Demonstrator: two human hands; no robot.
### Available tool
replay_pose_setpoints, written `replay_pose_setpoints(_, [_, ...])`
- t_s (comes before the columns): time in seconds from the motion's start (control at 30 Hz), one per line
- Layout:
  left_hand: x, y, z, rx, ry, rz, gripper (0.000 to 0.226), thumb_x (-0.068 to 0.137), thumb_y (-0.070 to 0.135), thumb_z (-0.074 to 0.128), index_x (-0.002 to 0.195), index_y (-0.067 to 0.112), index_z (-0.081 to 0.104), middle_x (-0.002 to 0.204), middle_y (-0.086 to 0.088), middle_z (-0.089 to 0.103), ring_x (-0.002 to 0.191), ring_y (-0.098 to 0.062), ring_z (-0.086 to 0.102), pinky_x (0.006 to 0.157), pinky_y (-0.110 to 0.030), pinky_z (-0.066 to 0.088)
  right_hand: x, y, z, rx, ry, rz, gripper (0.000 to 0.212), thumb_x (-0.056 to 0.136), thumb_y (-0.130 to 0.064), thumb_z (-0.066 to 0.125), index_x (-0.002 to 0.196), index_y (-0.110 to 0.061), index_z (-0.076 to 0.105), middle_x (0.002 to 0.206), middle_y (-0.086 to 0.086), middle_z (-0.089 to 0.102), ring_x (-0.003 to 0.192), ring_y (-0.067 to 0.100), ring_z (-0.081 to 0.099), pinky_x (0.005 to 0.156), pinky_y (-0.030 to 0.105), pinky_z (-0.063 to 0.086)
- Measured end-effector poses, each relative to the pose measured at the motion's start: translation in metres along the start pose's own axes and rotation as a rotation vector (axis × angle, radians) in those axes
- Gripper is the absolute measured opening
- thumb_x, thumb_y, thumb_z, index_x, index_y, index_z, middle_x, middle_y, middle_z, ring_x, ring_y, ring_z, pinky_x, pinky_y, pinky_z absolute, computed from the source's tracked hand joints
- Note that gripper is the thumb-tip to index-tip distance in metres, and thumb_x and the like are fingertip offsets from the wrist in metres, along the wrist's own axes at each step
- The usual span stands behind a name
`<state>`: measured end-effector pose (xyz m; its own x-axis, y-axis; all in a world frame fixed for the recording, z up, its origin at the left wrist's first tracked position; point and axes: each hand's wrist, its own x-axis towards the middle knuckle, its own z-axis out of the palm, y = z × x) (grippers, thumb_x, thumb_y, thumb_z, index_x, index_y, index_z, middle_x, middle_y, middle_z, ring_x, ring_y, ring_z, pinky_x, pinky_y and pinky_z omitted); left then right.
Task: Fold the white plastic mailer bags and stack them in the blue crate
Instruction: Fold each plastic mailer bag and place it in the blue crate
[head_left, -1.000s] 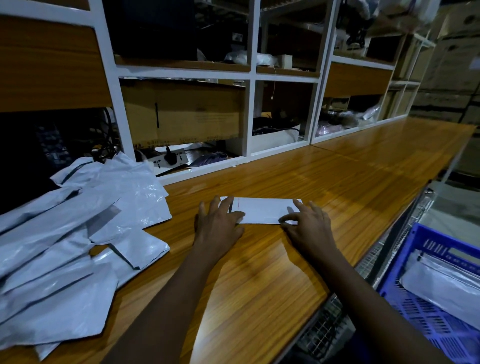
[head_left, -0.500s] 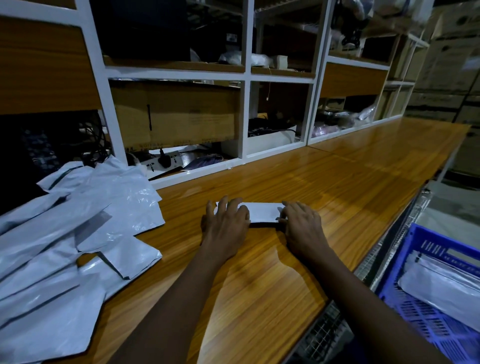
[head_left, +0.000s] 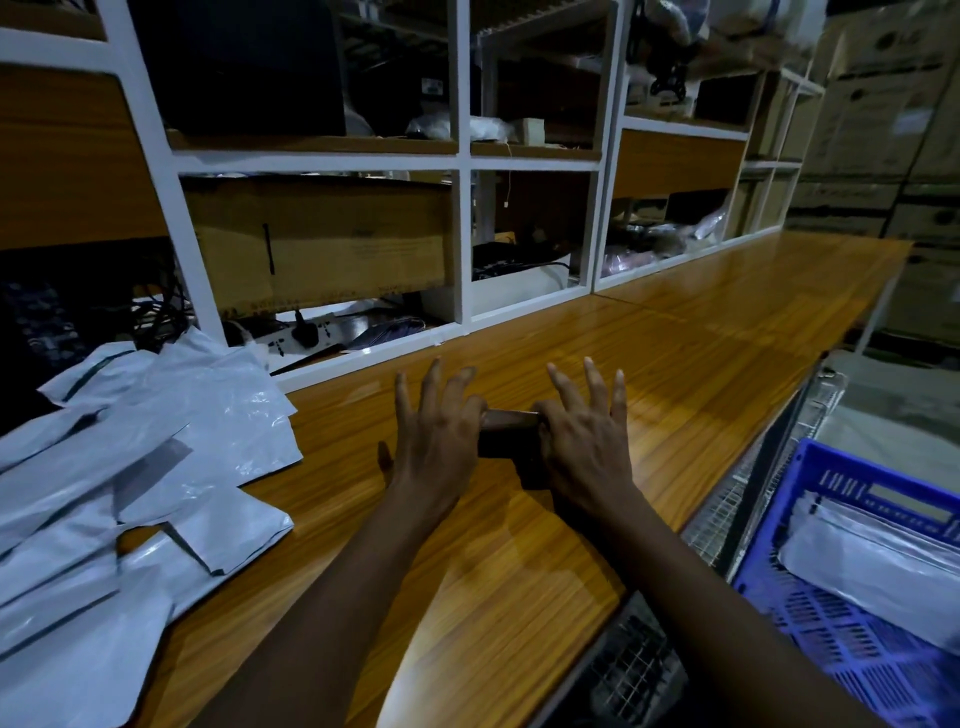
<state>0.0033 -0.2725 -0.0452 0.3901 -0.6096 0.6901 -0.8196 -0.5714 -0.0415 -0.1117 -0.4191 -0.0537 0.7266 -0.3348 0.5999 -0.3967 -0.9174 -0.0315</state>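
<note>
- The folded mailer (head_left: 508, 434) lies on the wooden bench (head_left: 675, 364) between the two hands. Only a short, shadowed piece of it shows, and it looks dark rather than white.
- A second ago it was a wide white strip with a hand at each end. Now it is much shorter and the hands have closed in almost side by side, so another fold has probably just been made.
- The left hand (head_left: 436, 441) has its fingers straight and fanned, tips lifted, with the palm side bearing on the mailer's left end.
- The right hand (head_left: 587, 441) mirrors it on the right end, fingers splayed and raised; its thumb is hidden.
- Neither hand grips the piece, so this reads as flattening the crease.
- The blue crate (head_left: 810, 519) sits low to the right, well apart, and already holds folded bags (head_left: 872, 556). Carrying this piece over looks like the next step.
- A loose pile of unfolded mailers (head_left: 156, 441) covers the bench's left end, so plenty of work remains.
- White shelving (head_left: 462, 234) stands behind the bench.
</note>
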Motion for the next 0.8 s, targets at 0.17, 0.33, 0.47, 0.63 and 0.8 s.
replay_pose_setpoints(0.17, [0.032, 0.023, -0.001, 0.009, 0.009, 0.029, 0.012, 0.095, 0.029, 0.057, 0.102, 0.026, 0.067, 0.149, -0.003, 0.045, 0.146, -0.033, 0.027, 0.113, -0.068, 0.010, 0.006, 0.029, -0.022, 0.000, 0.072, 0.041, 0.056, 0.084, -0.051, 0.021, 0.087, -0.015, 0.064, 0.152, 0.011, 0.044, 0.148, 0.043, 0.020, 0.119, 0.061, 0.000])
replay_pose_setpoints(0.33, [0.079, 0.088, 0.009, -0.019, -0.035, 0.131, 0.018, 0.099, 0.031, 0.047, 0.099, 0.025, 0.064, 0.155, -0.004, 0.037, 0.148, -0.036, 0.018, 0.111, -0.073, 0.005, 0.004, 0.098, -0.035, -0.036, 0.170, 0.209, 0.042, 0.088, -0.038, 0.032, 0.072, -0.017, 0.063, 0.145, 0.010, 0.053, 0.146, 0.040, 0.026, 0.118, 0.056, 0.006])
replay_pose_setpoints(0.47, [0.108, 0.163, 0.032, -0.084, -0.025, 0.277, 0.019, 0.101, 0.028, 0.045, 0.102, 0.023, 0.063, 0.159, -0.008, 0.031, 0.149, -0.039, 0.014, 0.111, -0.073, 0.002, -0.021, 0.170, -0.051, -0.085, 0.210, 0.297, 0.046, 0.087, -0.038, 0.032, 0.066, -0.015, 0.066, 0.142, 0.011, 0.056, 0.144, 0.040, 0.031, 0.117, 0.058, 0.015])
replay_pose_setpoints(0.63, [0.129, 0.270, 0.075, -0.178, -0.057, 0.458, 0.009, 0.096, 0.025, 0.057, 0.097, 0.021, 0.064, 0.154, -0.011, 0.039, 0.146, -0.043, 0.021, 0.109, -0.075, 0.010, -0.071, 0.266, -0.064, -0.186, 0.171, 0.480, 0.051, 0.080, -0.037, 0.029, 0.074, -0.013, 0.074, 0.140, 0.009, 0.058, 0.141, 0.040, 0.035, 0.116, 0.056, 0.016])
replay_pose_setpoints(0.8, [0.138, 0.365, 0.110, -0.268, -0.096, 0.560, 0.014, 0.096, 0.028, 0.057, 0.103, 0.021, 0.067, 0.151, -0.011, 0.043, 0.145, -0.041, 0.025, 0.110, -0.073, 0.009, -0.124, 0.349, -0.065, -0.261, 0.158, 0.607, 0.054, 0.082, -0.036, 0.027, 0.076, -0.009, 0.075, 0.140, 0.009, 0.058, 0.141, 0.039, 0.035, 0.117, 0.056, 0.016])
